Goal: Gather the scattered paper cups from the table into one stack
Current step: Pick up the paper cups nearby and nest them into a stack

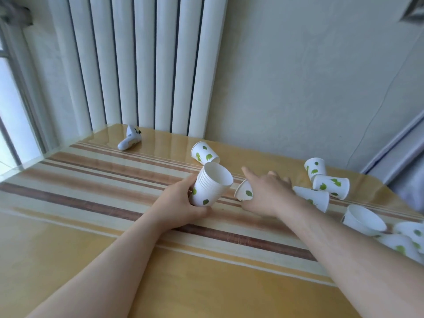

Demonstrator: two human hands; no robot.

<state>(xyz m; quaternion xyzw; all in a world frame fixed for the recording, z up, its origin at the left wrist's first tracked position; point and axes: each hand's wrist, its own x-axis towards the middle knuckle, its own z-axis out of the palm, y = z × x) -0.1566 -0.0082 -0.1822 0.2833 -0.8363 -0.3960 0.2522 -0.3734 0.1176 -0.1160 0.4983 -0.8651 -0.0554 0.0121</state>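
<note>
My left hand (181, 201) grips a stack of several nested white paper cups with green leaves (212, 184), tilted with its mouth up and to the right. My right hand (266, 191) lies over a single cup (244, 191) on its side just right of the stack, fingers curled around it. Another cup (205, 153) lies on its side behind the stack. Several more cups lie to the right: one upside down (315, 167), one on its side (331, 185), one partly behind my right wrist (314, 198), and a cluster (364, 220) by the right edge.
A white handheld controller (129, 141) lies at the table's far left corner. The striped, glossy table (91, 203) stands against a white radiator (142, 65) and a wall. A window is at the left, the table's rounded corner at the far right.
</note>
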